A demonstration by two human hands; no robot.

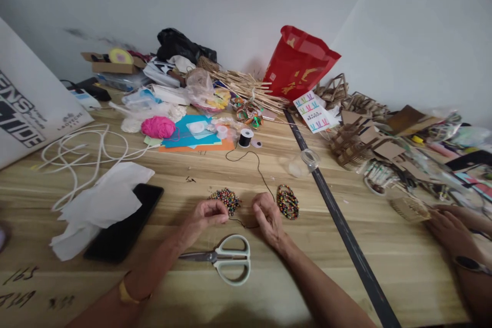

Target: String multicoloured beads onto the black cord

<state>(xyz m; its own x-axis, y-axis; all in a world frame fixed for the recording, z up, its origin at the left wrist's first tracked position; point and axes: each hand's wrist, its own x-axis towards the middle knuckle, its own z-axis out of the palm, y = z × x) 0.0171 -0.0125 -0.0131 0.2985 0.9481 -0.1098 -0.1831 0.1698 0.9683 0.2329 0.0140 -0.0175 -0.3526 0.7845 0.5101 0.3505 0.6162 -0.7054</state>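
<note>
My left hand [205,217] is closed in a pinch at the near left edge of a pile of small multicoloured beads [226,200]. A thin black cord [246,226] runs from its fingertips across to my right hand [268,219], whose fingers are curled round the cord. Beyond the right hand the cord winds back to a black spool with a white rim [246,137]. Coiled strings of beads [287,202] lie just right of that hand. Scissors with pale green handles [232,260] rest below both hands, blades to the left. Any bead inside the fingers is hidden.
At left are a black phone [125,223], white tissue [103,197] and a white cable [77,164]. Pink yarn [158,127], blue sheets [179,130] and a red bag [298,64] stand farther back. Another person's hands [451,225] touch a small woven piece [409,209] at right.
</note>
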